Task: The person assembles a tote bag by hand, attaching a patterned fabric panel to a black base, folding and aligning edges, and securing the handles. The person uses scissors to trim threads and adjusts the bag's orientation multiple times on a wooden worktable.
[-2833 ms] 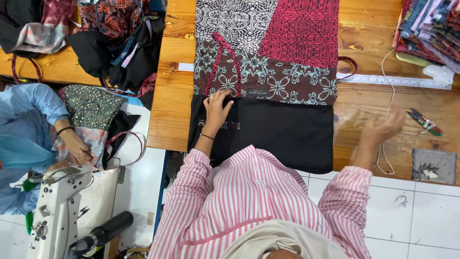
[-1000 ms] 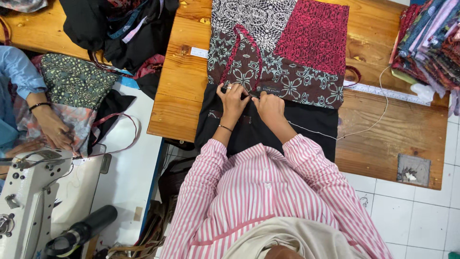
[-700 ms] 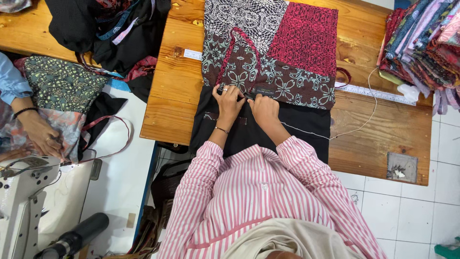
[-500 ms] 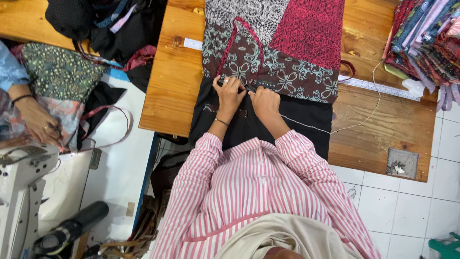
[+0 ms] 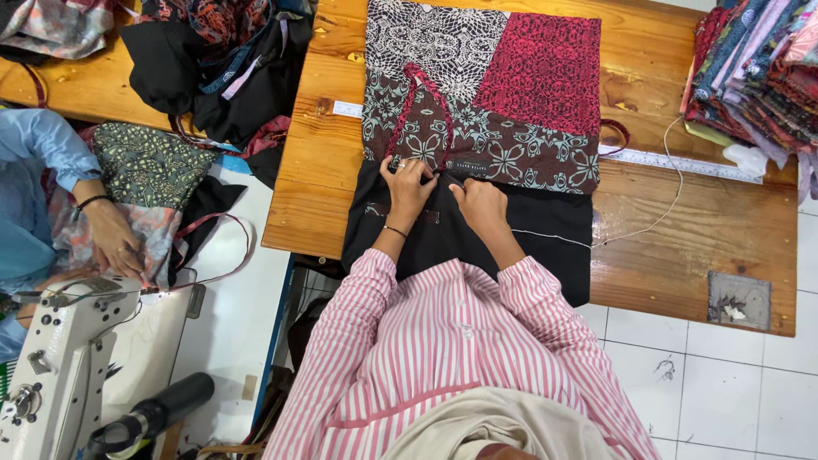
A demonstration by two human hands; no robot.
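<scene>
Two hands: both press on the patchwork bag [image 5: 486,102], at its lower edge.
Left hand [image 5: 409,181]: fingers curled, pinching the bag's edge.
Right hand [image 5: 482,203]: knuckles bent; grip cannot be told.

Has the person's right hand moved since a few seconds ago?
Yes. The right hand came in from the bare wooden table on the right, and now rests on the black cloth beside the left hand.

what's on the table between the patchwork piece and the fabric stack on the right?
Head view: bare wood of the table mostly, between the patchwork piece and the fabric stack. Lower down, a ruler and a thin white cord cross that gap.
</scene>
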